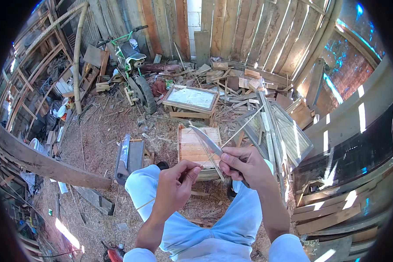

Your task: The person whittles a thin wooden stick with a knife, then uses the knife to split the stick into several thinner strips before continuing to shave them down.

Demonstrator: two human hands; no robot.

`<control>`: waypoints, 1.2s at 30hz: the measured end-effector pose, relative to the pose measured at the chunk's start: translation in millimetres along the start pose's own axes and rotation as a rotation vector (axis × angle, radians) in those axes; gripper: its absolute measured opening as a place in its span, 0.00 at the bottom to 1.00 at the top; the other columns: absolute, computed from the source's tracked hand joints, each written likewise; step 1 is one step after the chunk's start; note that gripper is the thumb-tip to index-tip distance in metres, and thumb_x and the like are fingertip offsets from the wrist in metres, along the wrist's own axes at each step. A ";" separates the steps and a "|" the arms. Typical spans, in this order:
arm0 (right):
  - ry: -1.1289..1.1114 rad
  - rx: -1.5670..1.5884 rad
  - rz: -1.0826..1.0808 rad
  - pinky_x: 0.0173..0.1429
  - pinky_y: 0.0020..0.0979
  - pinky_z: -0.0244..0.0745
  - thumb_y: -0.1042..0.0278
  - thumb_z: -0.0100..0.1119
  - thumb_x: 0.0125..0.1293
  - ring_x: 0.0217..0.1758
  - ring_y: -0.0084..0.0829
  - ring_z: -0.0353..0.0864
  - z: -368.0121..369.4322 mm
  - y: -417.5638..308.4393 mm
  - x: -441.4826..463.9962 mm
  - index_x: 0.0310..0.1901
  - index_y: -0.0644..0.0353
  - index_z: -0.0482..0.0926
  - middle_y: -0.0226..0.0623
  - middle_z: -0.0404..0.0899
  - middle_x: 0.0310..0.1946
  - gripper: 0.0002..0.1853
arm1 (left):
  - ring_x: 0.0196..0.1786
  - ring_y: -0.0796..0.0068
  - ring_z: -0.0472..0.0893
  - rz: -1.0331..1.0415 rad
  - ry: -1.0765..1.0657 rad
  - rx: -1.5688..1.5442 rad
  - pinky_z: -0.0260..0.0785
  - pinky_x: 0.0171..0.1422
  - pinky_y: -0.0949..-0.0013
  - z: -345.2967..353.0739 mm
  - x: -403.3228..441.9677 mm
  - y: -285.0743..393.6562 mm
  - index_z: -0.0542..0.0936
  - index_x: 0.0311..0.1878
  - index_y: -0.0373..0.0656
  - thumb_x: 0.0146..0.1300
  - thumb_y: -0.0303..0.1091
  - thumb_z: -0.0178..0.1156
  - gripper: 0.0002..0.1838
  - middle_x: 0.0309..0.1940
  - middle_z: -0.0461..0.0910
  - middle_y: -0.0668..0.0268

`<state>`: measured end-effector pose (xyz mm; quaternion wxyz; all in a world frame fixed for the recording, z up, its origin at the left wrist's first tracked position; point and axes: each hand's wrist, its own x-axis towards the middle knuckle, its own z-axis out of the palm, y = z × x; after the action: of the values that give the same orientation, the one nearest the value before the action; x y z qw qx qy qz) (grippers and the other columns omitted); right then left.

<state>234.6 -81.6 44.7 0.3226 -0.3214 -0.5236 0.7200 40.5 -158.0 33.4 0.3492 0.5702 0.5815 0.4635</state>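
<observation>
My right hand [249, 168] is wrapped round the handle of a knife [207, 140], its blade slanting up and to the left. In front of my left knee, my left hand [174, 185] pinches a thin wooden stick [244, 124]. The stick appears to run from below my left wrist, past the blade, up to the right. Fine strips of wood hang near the blade. Beneath the knife stands a low slatted wooden stool [196, 148]; my knees are on either side of its near edge.
A handsaw [124, 155] lies on a small dark-topped bench [135, 153] left of the stool. Behind are a framed white panel [192, 98], scrap wood [231, 83] and a small motorbike [135, 65]. Long boards [275, 131] lean at the right. A timber beam [52, 159] crosses the left.
</observation>
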 end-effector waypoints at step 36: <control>-0.010 0.074 0.063 0.21 0.15 0.59 0.66 0.53 0.71 0.22 0.13 0.66 9.0 23.4 22.6 0.62 0.65 0.70 0.28 0.76 0.27 0.21 | 0.22 0.84 0.74 0.108 0.079 0.166 0.63 0.27 0.77 -6.0 23.0 -10.5 0.79 0.36 0.35 0.64 0.26 0.59 0.04 0.18 0.76 0.68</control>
<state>211.2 -74.1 21.5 0.3090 -0.3219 -0.4880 0.7502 28.9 -135.3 28.4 0.2519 0.6089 0.5997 0.4541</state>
